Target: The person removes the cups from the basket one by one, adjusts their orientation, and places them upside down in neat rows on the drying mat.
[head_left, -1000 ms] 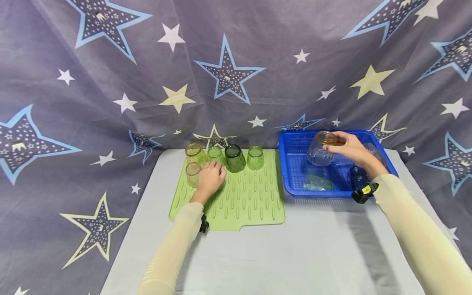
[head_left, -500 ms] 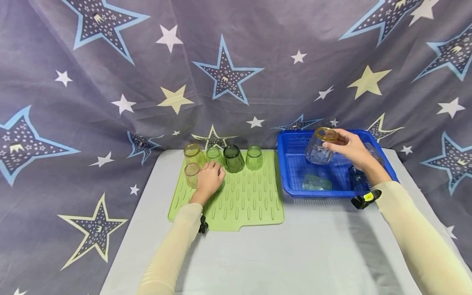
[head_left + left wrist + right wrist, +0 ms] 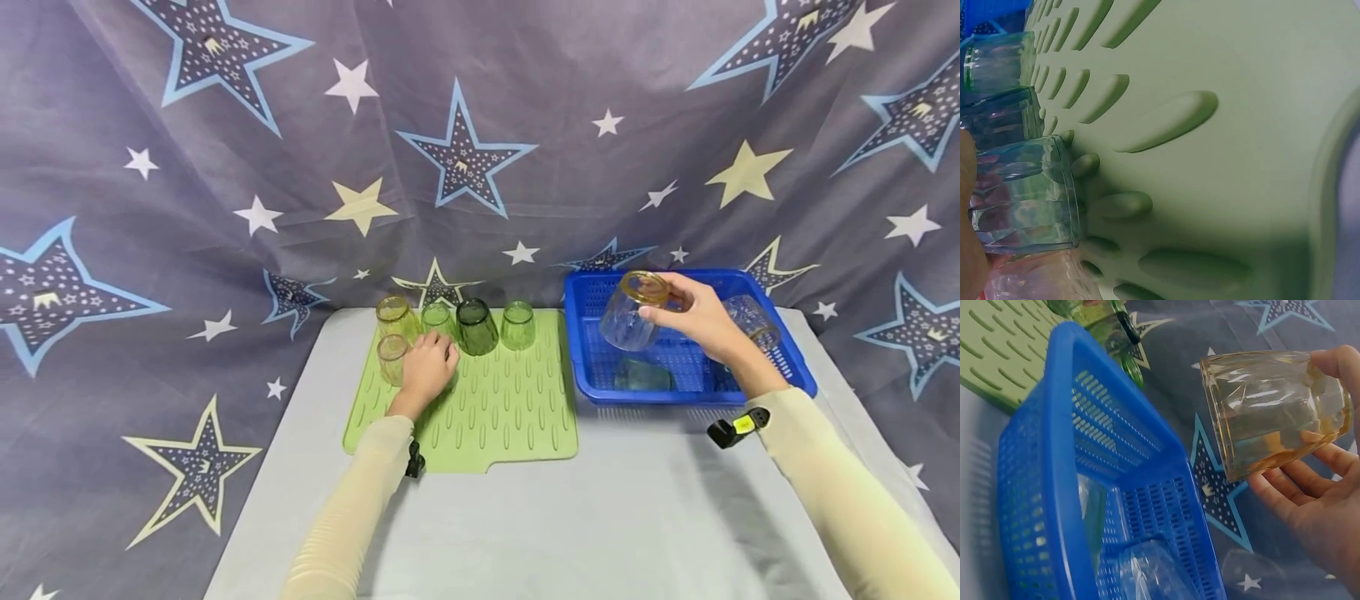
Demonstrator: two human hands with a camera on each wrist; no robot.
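Amber-rimmed glass: here it is (image 3: pixel 1272 412), up over the blue basket (image 3: pixel 660 398) and tilted, its narrower end in the right hand (image 3: pixel 701 317).
Right fingers: thumb on one side, fingers on the other, gripping only that end; the wide end hangs free. Smooth glass, little contact — a slip looks the main danger, and a damp surface, if there is one, would make it worse.
Basket rim: a sideways swing kept too low could knock the free end on the blue wall, and the tilt would help it catch.
Inside the basket: a pale green glass (image 3: pixel 643 375) lies on its side beneath, a clear glass (image 3: pixel 750 321) farther right; dropped from here, the held one could land on a neighbour and chip.
Left hand: over on the green mat (image 3: pixel 510 417), this one (image 3: pixel 427 365) has its fingers curled over the top of a faceted glass (image 3: pixel 1029 194); fingertips out of sight, so how firm, I can't tell.
Crowded corner: a pinkish glass (image 3: pixel 391 367) just beside, a dark green glass (image 3: pixel 477 327) close by — a careless wrist turn could tip one.
Mat ridges: a base half on a ridge might rock.
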